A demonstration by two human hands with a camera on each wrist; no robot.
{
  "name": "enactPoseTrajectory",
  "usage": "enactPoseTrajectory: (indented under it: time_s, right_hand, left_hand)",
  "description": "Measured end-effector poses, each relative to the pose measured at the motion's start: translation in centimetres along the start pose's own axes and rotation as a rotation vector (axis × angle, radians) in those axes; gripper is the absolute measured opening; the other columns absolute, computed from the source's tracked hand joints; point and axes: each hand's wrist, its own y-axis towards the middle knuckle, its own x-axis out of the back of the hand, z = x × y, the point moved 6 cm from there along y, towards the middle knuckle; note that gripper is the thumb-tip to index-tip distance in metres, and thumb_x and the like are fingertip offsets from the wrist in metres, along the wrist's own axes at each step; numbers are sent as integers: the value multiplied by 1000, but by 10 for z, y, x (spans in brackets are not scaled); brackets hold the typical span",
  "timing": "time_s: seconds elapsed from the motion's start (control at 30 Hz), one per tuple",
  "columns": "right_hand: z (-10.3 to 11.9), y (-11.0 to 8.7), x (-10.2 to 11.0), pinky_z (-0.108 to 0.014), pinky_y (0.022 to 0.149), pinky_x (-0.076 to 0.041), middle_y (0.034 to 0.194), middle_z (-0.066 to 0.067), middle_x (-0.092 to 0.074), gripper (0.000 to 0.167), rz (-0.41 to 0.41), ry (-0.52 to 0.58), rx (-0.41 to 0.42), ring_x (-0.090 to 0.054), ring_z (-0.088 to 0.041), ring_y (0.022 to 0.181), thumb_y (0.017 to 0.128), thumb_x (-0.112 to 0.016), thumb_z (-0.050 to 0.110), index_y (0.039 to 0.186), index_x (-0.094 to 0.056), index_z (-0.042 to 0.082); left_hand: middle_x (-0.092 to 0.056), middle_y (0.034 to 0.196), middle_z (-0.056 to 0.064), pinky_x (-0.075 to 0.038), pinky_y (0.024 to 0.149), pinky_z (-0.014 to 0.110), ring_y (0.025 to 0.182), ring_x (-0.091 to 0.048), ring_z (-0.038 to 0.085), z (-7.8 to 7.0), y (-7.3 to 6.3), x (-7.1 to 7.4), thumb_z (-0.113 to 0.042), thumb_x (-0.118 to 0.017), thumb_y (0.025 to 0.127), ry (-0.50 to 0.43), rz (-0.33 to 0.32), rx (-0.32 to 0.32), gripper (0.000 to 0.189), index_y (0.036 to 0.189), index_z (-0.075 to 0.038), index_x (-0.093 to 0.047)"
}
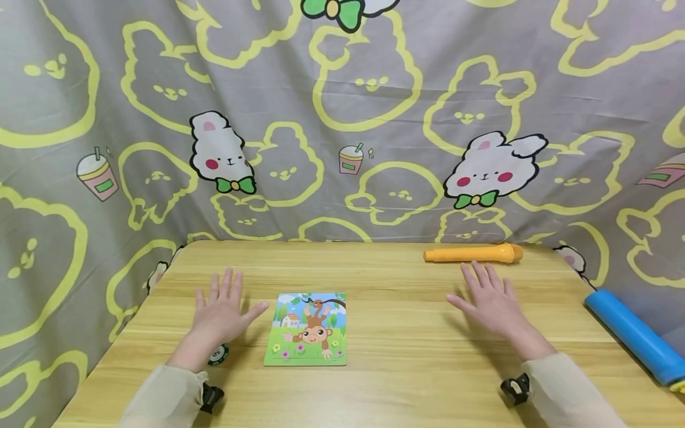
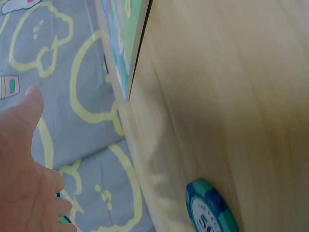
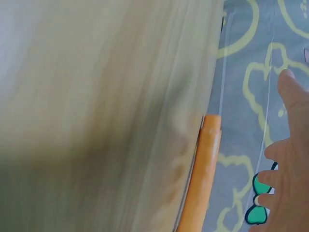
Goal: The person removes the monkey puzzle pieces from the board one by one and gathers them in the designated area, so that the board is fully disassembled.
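My left hand (image 1: pixel 222 318) is held over the left part of the table, fingers spread and holding nothing. Just right of its thumb lies a square monkey picture puzzle (image 1: pixel 306 330). A dark poker chip (image 1: pixel 218 355) is partly covered by the left wrist; in the left wrist view the chip (image 2: pixel 208 208) shows green and blue edge blocks. On the right side, my right hand (image 1: pixel 492 303) also has its fingers spread and is holding nothing. Beyond its fingertips an orange, microphone-shaped stick (image 1: pixel 471 254) lies along the table's back edge.
A blue tube (image 1: pixel 634 336) with a yellow end lies slantwise at the table's right edge. The wood-grain table (image 1: pixel 396 356) backs onto a grey curtain (image 1: pixel 369 196) printed with cartoon rabbits. Each wrist wears a black camera mount (image 1: pixel 211 397).
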Motion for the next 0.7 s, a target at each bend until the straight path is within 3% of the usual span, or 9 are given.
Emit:
enactPoseTrajectory:
  time_s: [0.3,0.53,0.7]
  right_hand:
    - [39,12,-9,-65,101,-3,148,-25,-13,85,4,2,87,-6,-44,134,89,-44,59,146,-19,2]
    - [81,21,-28,-62,103,-6,147,-23,-17,82,34,39,195,-10,-43,134,88,-47,57,145,-24,1]
    - [115,23,-45,-61,103,-11,147,-20,-20,83,86,51,283,-15,-41,134,88,-45,59,145,-24,4]
  left_hand:
    - [-4,148,28,4,100,65,132,2,48,-20,-6,-9,-63,-45,86,15,33,-83,95,144,7,-14]
    - [-13,147,28,-11,102,63,132,-9,48,-36,-9,-23,-57,-51,86,33,65,-192,91,143,7,-20]
    - [-16,146,28,-14,102,62,131,-12,48,-46,-15,-27,-55,-55,85,14,84,-241,91,142,7,-22]
